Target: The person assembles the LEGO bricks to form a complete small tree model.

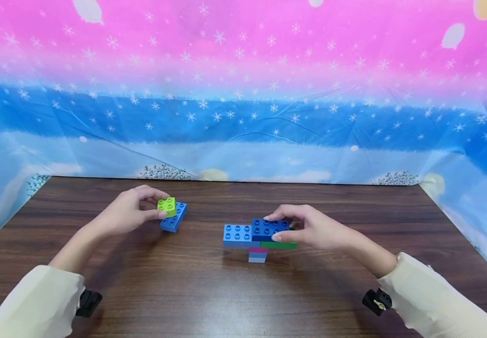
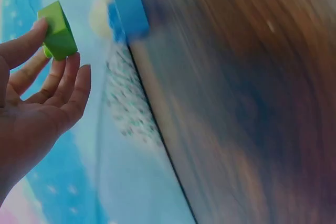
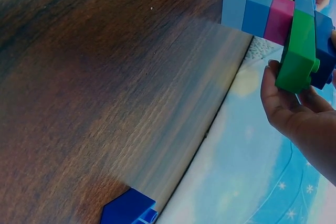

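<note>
My left hand (image 1: 135, 209) pinches a small lime green brick (image 1: 167, 206) between thumb and fingers. In the head view that brick overlaps a blue brick (image 1: 169, 224) on the table; the left wrist view shows the lime brick (image 2: 59, 32) apart from the blue one (image 2: 132, 14). On the right, my right hand (image 1: 315, 227) grips a dark blue brick (image 1: 264, 229) on top of a T-shaped stack. Beneath it lie a light blue brick (image 1: 237, 235) and a green brick (image 3: 299, 51), side by side. Pink (image 3: 279, 20), blue (image 3: 257, 10) and pale blue bricks (image 3: 234, 6) form the narrow column.
Another dark blue brick (image 3: 126, 207) lies on the table at the bottom of the right wrist view. The brown wooden table (image 1: 209, 300) meets a pink and blue snowflake cloth (image 1: 235, 117) along its back and sides. Black straps (image 1: 88, 303) sit at both sleeves.
</note>
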Tool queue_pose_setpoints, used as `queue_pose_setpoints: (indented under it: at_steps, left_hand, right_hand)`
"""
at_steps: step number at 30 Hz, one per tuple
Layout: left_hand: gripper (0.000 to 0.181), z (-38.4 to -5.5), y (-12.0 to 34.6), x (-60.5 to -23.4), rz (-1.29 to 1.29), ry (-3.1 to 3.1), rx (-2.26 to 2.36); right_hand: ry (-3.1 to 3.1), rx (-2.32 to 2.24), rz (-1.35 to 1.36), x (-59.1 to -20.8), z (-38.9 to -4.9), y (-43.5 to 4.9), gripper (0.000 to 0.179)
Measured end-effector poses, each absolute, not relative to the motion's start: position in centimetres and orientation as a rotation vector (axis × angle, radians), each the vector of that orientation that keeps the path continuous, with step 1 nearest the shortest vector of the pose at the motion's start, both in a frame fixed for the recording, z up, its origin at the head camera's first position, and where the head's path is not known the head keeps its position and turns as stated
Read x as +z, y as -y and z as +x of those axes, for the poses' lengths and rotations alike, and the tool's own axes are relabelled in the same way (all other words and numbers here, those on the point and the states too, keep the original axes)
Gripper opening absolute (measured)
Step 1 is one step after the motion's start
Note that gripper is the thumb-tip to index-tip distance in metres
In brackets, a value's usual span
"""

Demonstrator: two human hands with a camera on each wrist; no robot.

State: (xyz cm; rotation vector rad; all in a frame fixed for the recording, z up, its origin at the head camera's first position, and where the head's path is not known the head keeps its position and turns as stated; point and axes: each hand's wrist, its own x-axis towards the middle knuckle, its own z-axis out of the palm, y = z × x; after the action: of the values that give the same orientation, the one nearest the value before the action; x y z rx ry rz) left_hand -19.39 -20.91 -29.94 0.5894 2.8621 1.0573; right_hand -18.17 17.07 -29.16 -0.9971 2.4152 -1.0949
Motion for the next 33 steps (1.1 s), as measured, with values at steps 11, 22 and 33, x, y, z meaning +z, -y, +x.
queue_pose_setpoints:
  at_steps: [11, 22, 33]
  left_hand:
    - [0.032, -17.5, 15.7, -28.7, 0.793, -2.828, 1.108]
    - [0.030, -16.3, 11.1, -28.1, 0.960, -2.705, 1.200]
    - [0.030, -16.1, 9.3, -28.6, 1.038, -2.668, 1.167]
  right_hand:
    - [-2.418, -1.096, -1.011, -29.1, -18.3, -17.1, 0.035]
    - [-2.423, -1.092, -1.024, -29.2, -18.3, -17.1, 0.035]
    - [-2.380, -1.129, -1.024, -29.3, -18.4, -17.1, 0.035]
